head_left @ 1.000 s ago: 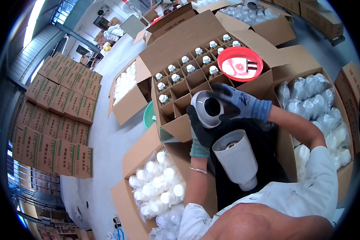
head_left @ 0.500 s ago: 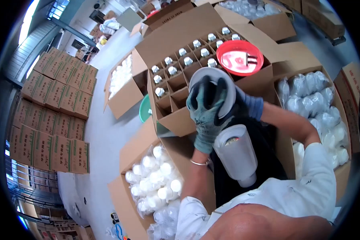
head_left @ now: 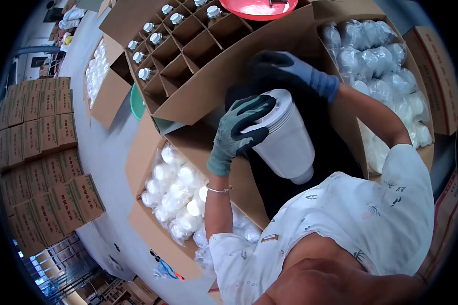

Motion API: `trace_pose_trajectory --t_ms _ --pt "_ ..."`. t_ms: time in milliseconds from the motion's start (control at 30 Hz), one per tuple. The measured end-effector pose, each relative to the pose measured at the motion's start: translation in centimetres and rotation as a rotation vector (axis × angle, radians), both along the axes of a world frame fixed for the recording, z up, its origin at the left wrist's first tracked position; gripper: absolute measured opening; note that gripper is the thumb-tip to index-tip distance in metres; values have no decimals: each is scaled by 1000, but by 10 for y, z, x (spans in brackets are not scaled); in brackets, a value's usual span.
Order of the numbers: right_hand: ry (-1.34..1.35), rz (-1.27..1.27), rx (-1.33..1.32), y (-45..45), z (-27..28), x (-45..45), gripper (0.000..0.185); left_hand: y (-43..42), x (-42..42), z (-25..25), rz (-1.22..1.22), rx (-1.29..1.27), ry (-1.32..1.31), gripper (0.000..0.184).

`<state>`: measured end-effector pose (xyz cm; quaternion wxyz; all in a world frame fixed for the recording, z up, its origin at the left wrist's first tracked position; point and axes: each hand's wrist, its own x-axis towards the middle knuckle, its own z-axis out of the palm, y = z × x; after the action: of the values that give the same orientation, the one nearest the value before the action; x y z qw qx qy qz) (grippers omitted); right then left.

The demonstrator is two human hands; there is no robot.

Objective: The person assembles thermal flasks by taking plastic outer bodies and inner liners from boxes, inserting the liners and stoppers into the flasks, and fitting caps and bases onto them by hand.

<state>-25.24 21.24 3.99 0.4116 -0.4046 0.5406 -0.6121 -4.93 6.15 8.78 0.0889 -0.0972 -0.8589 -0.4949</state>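
A white, translucent plastic container (head_left: 287, 152) rests across my lap, its narrow neck toward my body. On its wide end sits a ribbed white lid (head_left: 282, 113). My left hand (head_left: 241, 124), in a grey-green glove with dark fingers, is closed over the lid's edge. My right hand (head_left: 285, 71), gloved with a blue-grey cuff, is raised beyond the container, apart from it. Its dark fingers look stretched out and hold nothing visible, though they partly blend into the shadow.
Ahead stands a divided carton (head_left: 193, 96) with silver-capped bottles; a red basin (head_left: 259, 11) sits on its edge. Cartons of plastic-wrapped white pieces flank me, at left (head_left: 180, 188) and right (head_left: 379, 66). Stacked brown boxes (head_left: 40, 137) stand far left. A green basin (head_left: 137, 101) is partly hidden.
The lid, earlier held up in both hands near the bottle carton, is now on the container's wide end. My right hand has come off it. The view has tilted downward.
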Motion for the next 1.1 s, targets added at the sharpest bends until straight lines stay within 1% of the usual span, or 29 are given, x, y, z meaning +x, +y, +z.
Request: trace_pose_trajectory --t_ms 33,67,100,167,200,233,300,333,367,433,500,533,567,633,667,700,733,767,800,833,867,900,933,967,1033,1067,1100 --pt "112 -73 7 -13 -36 3 41 2 -2 0 -20 5 -9 54" --pt "118 46 13 -12 -14 11 43 2 -1 -5 -11 5 -16 57" --pt "125 166 18 -11 9 23 44 1 2 -8 -5 -52 -2 58" --pt "232 181 152 -13 19 41 48 3 14 -15 6 -162 21 61" --pt "223 186 140 -13 1 44 51 3 22 -21 9 -174 -5 66" --pt "332 270 201 -14 15 50 52 8 27 -20 36 -184 -35 67" --pt "224 382 -39 -17 -3 49 48 24 36 -13 93 -208 -89 71" --pt "141 426 -26 -19 -6 47 48 32 43 -9 163 -297 -80 75" --pt "61 469 -18 -20 -9 45 47 38 41 -7 166 -317 -151 78" --pt "79 497 -8 -19 -12 41 46 44 37 -3 227 -214 -104 69" --pt "114 510 -31 -12 -13 38 46 27 47 -56 306 280 -25 46" --pt "184 480 -32 -9 -5 38 47 39 45 -54 372 859 -98 36" --pt "334 442 -78 -1 3 38 48 32 39 -55 409 504 -26 41" --pt "642 352 -158 24 27 35 50 59 27 -53 601 407 142 39" --pt "717 328 -140 41 42 36 56 75 20 -49 616 423 195 39" --pt "793 302 -111 59 39 35 60 94 15 -44 632 450 242 38" --pt "778 241 -117 78 39 36 60 108 12 -42 651 482 290 38" --pt "769 182 -126 98 41 38 60 115 11 -48 677 444 222 38" --pt "674 142 -86 117 39 42 59 120 12 -61 705 403 158 39" --pt "628 125 10 133 48 49 56 122 18 -81 738 358 91 40" --pt "654 60 63 147 46 59 55 110 37 -131 581 -191 -19 42" --pt "674 -11 112 157 40 71 55 96 46 -160 354 -37 -83 44" --pt "733 -128 93 164 34 81 53 101 49 -153 311 208 -267 43" --pt "647 -205 118 169 30 90 51 108 53 -138 264 452 -454 41" --pt "474 -365 165 175 22 103 49 116 57 -86 367 523 -515 40" --pt "49 -409 142 177 19 107 48 115 63 -71 419 556 -548 39" --pt "-283 -446 156 180 24 112 54 110 75 -72 405 788 -501 37"
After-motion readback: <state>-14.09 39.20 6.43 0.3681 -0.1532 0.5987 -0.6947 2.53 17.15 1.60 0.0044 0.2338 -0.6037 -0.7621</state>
